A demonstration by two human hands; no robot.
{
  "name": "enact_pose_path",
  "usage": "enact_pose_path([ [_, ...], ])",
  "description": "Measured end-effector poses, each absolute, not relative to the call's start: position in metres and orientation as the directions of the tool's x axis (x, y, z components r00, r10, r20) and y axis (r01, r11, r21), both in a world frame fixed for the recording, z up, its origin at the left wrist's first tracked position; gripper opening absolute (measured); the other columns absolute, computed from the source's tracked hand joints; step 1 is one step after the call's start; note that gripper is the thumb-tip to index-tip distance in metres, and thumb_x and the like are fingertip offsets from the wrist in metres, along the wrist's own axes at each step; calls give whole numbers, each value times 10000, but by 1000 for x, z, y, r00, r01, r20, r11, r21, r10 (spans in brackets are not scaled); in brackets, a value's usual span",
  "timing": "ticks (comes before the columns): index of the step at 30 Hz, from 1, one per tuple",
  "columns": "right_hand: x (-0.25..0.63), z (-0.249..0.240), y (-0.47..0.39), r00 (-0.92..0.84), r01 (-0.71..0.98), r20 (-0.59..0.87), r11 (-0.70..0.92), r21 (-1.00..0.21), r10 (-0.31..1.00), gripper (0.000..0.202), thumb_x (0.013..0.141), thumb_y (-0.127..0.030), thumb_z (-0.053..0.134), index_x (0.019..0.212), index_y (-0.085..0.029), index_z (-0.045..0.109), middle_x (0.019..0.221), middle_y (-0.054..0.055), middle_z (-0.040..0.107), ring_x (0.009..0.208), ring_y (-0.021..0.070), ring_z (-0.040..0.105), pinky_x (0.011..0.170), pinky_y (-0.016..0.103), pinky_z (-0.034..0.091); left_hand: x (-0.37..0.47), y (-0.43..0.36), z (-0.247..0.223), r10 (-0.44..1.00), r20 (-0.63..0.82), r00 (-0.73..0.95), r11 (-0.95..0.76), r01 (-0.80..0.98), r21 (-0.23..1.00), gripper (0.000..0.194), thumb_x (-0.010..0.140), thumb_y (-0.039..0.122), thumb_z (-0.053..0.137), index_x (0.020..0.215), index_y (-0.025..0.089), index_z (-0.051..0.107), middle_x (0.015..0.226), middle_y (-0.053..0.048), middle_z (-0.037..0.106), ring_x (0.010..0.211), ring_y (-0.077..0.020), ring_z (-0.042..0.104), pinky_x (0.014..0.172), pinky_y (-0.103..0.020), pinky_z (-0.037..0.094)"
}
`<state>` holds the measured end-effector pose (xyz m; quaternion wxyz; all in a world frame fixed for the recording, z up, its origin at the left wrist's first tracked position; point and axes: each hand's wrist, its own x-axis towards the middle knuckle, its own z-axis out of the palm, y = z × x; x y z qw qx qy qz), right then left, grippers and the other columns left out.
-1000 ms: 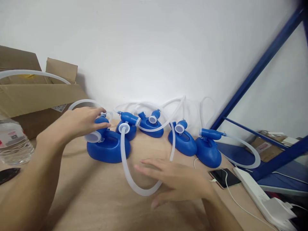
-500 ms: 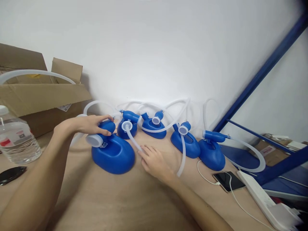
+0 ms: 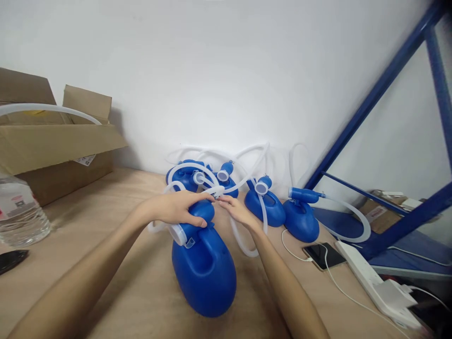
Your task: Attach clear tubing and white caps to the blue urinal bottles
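**Blue bottle held by its neck, front and centre**

The left hand is curled over the blue neck, fingers bent round the top and thumb along the near side, so the grip looks firm. The bottle is between the forearms, nearest the person; whether its base touches the tabletop I can't make out. A white cap juts out to the left, below the palm.

The right hand reaches in from the other side, fingers loosely extended beside the far end of the neck, where a white tube loops away. I can't tell whether they pinch anything.

Four more blue bottles sit behind, towards the wall. Over on the left are a cardboard box and a clear water bottle; on the right, a phone beside a power strip.
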<state>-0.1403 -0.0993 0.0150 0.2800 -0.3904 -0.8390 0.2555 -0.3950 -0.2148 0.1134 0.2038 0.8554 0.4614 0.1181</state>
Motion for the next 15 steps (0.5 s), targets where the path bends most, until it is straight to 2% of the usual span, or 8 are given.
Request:
enact_pose_path([
  [2,-132,29,-99,-489,540,296,551,-636,820,361,1010,-450,543,1126,-187,762,1344,133,699,1304,309,631,1149,542,456,-394,-205,107,790,46,612,-529,642,555,780,860,517,722,1563,327,444,1480,-68,631,1308,-322,624,1021,-358,512],
  [4,-124,45,-112,-406,611,384,558,-561,830,322,977,-471,602,1073,-199,746,1484,151,577,1446,353,494,1197,593,381,-399,-196,100,764,89,639,-529,541,653,999,839,509,763,1654,329,213,1565,-109,545,1401,-331,556,1052,-378,507],
  [6,-118,62,-133,-350,682,498,580,-445,793,327,958,-461,648,1164,-212,700,1609,162,422,1512,378,404,1184,607,397,-407,-188,93,760,111,640,-498,464,733,1210,804,503,809,1667,302,-15,1577,-170,514,1429,-335,532,1072,-412,505],
  [7,-117,69,-145,-377,684,553,626,-374,743,396,945,-433,678,1277,-219,650,1627,166,390,1519,376,392,1183,605,406,-410,-184,89,762,109,638,-477,440,761,1256,786,497,829,1656,290,-52,1567,-184,517,1420,-334,542,1074,-422,509],
  [9,-121,80,-167,-541,627,614,762,-160,574,577,923,-408,730,1450,-264,547,1687,139,302,1584,376,269,1235,620,338,-414,-180,84,771,105,628,-455,428,781,1230,749,495,859,1639,292,34,1567,-177,507,1396,-336,562,1063,-430,524],
  [12,-137,86,-187,-793,461,503,877,131,342,648,921,-426,762,1513,-316,523,1725,92,274,1617,380,172,1282,636,239,-413,-179,81,787,152,597,-495,467,732,1170,687,530,888,1609,301,206,1609,-154,438,1373,-359,568,1032,-434,546],
  [13,-143,86,-189,-831,430,460,886,174,313,651,921,-444,762,1512,-300,533,1715,102,306,1609,381,200,1282,633,245,-411,-179,82,787,165,595,-510,476,716,1164,679,543,889,1607,300,229,1613,-150,431,1354,-357,581,1017,-426,554],
  [15,-150,81,-188,-840,439,429,881,179,331,679,906,-528,756,1491,-242,565,1662,146,403,1565,394,300,1257,627,303,-407,-183,87,780,167,603,-525,487,698,1118,691,565,875,1596,297,276,1600,-133,460,1307,-333,615,984,-390,564],
])
